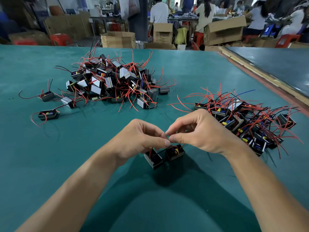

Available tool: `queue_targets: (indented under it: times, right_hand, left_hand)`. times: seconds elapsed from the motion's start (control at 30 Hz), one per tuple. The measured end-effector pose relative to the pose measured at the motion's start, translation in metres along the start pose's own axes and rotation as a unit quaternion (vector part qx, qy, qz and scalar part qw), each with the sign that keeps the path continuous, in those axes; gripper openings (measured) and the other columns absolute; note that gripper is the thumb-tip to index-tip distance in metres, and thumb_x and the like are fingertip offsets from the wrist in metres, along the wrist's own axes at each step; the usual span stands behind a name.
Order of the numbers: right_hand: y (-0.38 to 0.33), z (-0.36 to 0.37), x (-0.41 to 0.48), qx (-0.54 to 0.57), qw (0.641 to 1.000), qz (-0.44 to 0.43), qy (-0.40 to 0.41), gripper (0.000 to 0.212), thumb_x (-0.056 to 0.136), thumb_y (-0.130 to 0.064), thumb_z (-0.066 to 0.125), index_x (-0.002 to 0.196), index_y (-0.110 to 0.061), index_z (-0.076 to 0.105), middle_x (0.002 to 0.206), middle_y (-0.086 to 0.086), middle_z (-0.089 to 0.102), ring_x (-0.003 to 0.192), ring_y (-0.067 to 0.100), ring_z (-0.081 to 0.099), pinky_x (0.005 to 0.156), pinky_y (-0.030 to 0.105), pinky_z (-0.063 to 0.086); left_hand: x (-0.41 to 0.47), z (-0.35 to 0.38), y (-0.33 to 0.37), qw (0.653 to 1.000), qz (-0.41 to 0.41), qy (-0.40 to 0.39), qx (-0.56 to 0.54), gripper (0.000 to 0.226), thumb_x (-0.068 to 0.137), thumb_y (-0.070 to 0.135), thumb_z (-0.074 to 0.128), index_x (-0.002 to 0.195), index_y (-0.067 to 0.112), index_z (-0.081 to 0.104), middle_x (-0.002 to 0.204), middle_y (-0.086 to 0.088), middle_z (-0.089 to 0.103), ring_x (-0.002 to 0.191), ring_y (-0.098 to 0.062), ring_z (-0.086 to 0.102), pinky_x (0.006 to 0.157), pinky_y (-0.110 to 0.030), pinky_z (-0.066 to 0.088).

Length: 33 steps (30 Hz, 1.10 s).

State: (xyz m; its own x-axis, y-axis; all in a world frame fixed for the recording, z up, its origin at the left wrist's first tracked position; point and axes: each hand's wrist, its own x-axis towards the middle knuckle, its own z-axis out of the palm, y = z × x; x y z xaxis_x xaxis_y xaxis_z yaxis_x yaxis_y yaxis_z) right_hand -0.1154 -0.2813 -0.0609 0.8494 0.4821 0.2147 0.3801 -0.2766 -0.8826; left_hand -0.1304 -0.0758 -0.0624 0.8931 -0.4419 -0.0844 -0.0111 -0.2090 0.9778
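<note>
**Two hands join leads over a pair of modules**

We see both hands meet near the middle of the green table mat [87,156], fingertip to fingertip. The left hand [142,139] has its thumb and forefinger closed in a narrow pinch, and the right hand [199,131] mirrors it, with the remaining fingers curled loosely above. Between the two pinches sit the ends of thin leads [161,151]. These seem to be held together there, though the spot is too small for us to tell how the ends lie.

Just below the fingers are two small black modules. The left module [153,159] is tilted and shows its layered side, with a red and a black wire rising from it toward the left hand. The right module [175,152] lies just beside it, open side up, with yellow and blue parts inside. We cannot tell whether the two touch each other or rest on the mat.

Far and to the left lies a large pile [115,82] of the same modules, tangled with red and black wires. A few stray modules [48,114] lie apart on its left edge. To the right, near the right wrist, a second pile [247,121] lies flatter, most of its modules open side up.

Beyond the table's far edge stand cardboard boxes [118,39] and red stools [61,39], and people [159,12] sit at other benches.
</note>
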Motion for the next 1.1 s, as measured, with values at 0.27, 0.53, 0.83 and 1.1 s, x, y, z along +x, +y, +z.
queue_targets:
  times: [0.27, 0.53, 0.83, 1.1]
  right_hand:
    - [0.0038, -0.0009, -0.0002, 0.014, 0.999, 0.01, -0.036, 0.01, 0.075, -0.017, 0.08, 0.083, -0.021, 0.08, 0.08, 0.004, 0.077, 0.072, 0.012, 0.067, 0.069, 0.032, 0.055]
    - [0.0039, 0.0009, -0.0004, 0.016, 0.999, 0.014, -0.041, 0.002, 0.081, -0.014, 0.074, 0.08, -0.013, 0.074, 0.073, 0.003, 0.074, 0.065, 0.01, 0.063, 0.064, 0.025, 0.052]
    - [0.0062, 0.0008, 0.0032, -0.002, 0.999, 0.044, -0.018, 0.015, 0.091, -0.007, 0.068, 0.077, -0.013, 0.069, 0.067, 0.001, 0.069, 0.062, 0.015, 0.061, 0.062, 0.029, 0.052]
    - [0.0061, 0.0039, 0.0028, 0.003, 0.998, 0.058, -0.016, 0.012, 0.083, -0.024, 0.067, 0.073, -0.02, 0.069, 0.064, -0.001, 0.069, 0.059, 0.014, 0.063, 0.062, 0.03, 0.053]
  left_hand:
    - [-0.0009, 0.0025, -0.0024, 1.0, 0.008, -0.005, 0.012, 0.017, 0.077, 0.002, 0.078, 0.064, 0.013, 0.074, 0.05, 0.004, 0.059, 0.041, -0.002, 0.042, 0.043, -0.011, 0.032]
    - [0.0007, 0.0034, -0.0035, 1.0, 0.01, 0.005, 0.022, 0.014, 0.078, 0.006, 0.079, 0.067, 0.013, 0.073, 0.051, 0.005, 0.055, 0.044, -0.006, 0.039, 0.044, -0.016, 0.03]
    - [0.0023, 0.0028, -0.0029, 0.998, 0.042, 0.057, 0.003, 0.009, 0.084, -0.002, 0.069, 0.076, 0.002, 0.07, 0.065, -0.006, 0.069, 0.047, -0.015, 0.045, 0.045, -0.021, 0.04]
    - [0.0025, 0.0061, -0.0044, 0.996, 0.035, 0.075, 0.013, 0.01, 0.075, 0.013, 0.08, 0.071, 0.008, 0.074, 0.059, -0.001, 0.065, 0.056, -0.018, 0.045, 0.046, -0.02, 0.038]
